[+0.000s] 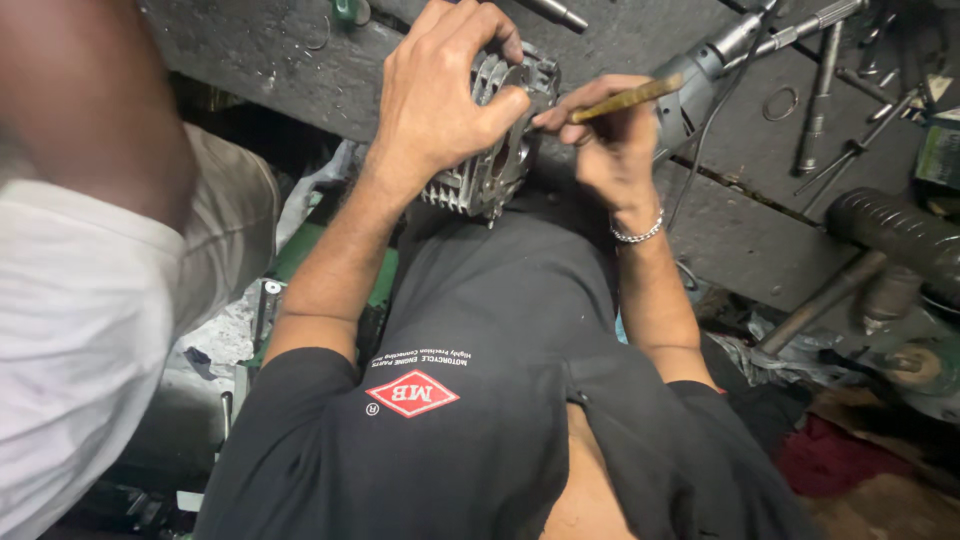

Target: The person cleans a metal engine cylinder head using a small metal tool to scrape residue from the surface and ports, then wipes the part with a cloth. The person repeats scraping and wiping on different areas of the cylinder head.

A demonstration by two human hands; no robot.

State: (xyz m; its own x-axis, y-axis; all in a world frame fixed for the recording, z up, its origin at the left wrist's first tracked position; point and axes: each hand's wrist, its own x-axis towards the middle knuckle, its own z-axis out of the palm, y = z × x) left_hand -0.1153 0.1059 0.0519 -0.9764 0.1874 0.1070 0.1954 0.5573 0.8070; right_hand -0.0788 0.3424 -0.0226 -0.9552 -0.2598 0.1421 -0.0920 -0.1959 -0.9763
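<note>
Gripping a finned aluminium engine cylinder head from above, the left hand has its fingers curled over the top edge and the thumb pressed against the side face near the port. The part sits at the near edge of the dark, grimy workbench, partly overhanging toward the person's black shirt, so it looks braced between hand and bench rather than clamped.

The right hand is closed in a pen-like pinch on a thin yellowish rod-shaped tool, tip aimed at the head's face beside the left thumb. What the tip is I cannot tell; it is hidden by the fingers.

Risks, as judged:
- Tool tip works right next to the left thumb; a slip off the metal could jab it.
- Head is held by one hand only and overhangs; hard pressure could rock it or tip it off the edge into the lap.
- Fins are thin; a drop could chip them.
- A second person's white-sleeved arm crowds the left side; a bump could jog the holding arm.

Pose: both forearms reach forward from the body, left wrist bent down over the part, right wrist with a silver chain bracelet cocked inward. An electric die grinder and loose steel rods lie on the bench beyond.
</note>
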